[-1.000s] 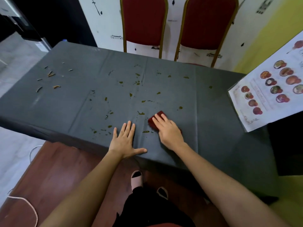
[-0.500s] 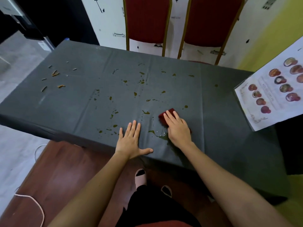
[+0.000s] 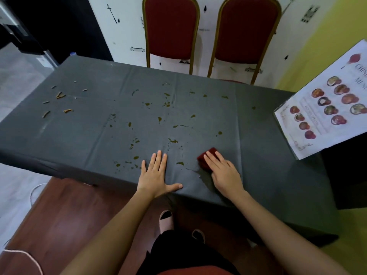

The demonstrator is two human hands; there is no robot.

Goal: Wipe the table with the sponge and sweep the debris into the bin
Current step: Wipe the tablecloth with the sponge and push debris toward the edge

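Straight fingers of the right hand are laid flat over the dark red sponge, which is pressed onto the tablecloth near the front edge, right of centre. The left hand is spread flat to its left, fingers together. Since nothing is gripped (only pressed), the sponge could slip out, and the wet smear could be spread rather than lifted. The debris could be flicked to the floor; no bin is seen.

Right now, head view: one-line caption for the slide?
Right hand presses a red sponge on the stained grey tablecloth while the left hand lies flat on the cloth.
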